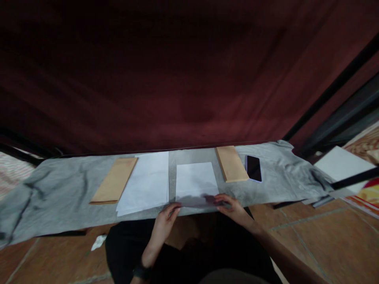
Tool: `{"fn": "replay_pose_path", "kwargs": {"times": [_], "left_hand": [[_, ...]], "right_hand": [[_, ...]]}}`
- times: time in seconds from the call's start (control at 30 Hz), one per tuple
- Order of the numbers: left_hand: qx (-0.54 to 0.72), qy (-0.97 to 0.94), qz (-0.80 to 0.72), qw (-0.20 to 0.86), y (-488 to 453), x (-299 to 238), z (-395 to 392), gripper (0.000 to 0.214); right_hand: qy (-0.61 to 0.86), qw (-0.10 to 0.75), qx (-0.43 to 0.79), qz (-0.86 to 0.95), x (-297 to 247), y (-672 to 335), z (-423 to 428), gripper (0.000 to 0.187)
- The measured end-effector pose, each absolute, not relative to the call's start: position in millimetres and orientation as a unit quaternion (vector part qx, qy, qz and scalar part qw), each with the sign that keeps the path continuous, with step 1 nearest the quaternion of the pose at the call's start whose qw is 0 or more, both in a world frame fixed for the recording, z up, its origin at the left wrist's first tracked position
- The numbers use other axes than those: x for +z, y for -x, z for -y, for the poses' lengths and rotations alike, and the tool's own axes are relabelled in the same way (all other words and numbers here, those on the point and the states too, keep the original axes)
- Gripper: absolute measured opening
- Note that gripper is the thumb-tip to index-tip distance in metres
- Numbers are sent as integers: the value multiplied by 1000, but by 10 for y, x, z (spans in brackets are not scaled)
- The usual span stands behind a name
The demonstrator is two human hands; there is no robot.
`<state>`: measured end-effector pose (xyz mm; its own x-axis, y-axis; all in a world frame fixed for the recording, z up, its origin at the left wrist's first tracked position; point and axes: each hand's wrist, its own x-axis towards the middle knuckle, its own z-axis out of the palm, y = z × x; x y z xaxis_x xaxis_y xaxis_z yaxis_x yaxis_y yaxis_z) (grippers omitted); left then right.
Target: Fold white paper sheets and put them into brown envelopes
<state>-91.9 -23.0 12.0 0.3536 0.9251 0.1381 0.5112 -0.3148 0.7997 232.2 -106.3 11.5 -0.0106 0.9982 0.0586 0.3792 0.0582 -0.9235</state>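
A white sheet of paper [196, 178] lies in front of me on the grey cloth, with a darker, shaded band along its near edge. At the sheet's near left corner, my left hand [166, 221] has thumb and fingertip pinched on the edge. My right hand [232, 210] grips the near right corner in the same way, its fingers curled. Left of this sheet is a loose stack of larger white paper [145, 183]. A flat brown paper bag [115, 180] overlaps the stack's left side. Another brown paper packet [232, 163], thicker looking, rests to the right.
A phone [254, 168] with a dark screen lies beyond the right packet. Grey cloth [65, 193] covers the narrow bench, backed by a dark red curtain [183, 79]. A crumpled white tissue [98, 242] is on the tiled floor. Dark metal bars [331, 86] stand at the right.
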Motion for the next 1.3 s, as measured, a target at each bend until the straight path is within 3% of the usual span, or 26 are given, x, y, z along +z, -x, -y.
{"fn": "replay_pose_path", "kwargs": {"times": [0.43, 0.7, 0.9, 1.3], "left_hand": [[310, -689, -536, 377, 681, 231, -134, 37], [310, -681, -583, 317, 400, 256, -401, 37], [273, -684, -622, 267, 363, 264, -431, 31], [135, -662, -712, 190, 235, 368, -345, 30]], "right_hand": [[655, 445, 322, 519, -2, -2333, 785, 39], [765, 349, 167, 514, -2, -2275, 371, 36], [774, 352, 126, 511, -17, -2224, 225, 31], [797, 247, 48, 549, -13, -2181, 10, 30]]}}
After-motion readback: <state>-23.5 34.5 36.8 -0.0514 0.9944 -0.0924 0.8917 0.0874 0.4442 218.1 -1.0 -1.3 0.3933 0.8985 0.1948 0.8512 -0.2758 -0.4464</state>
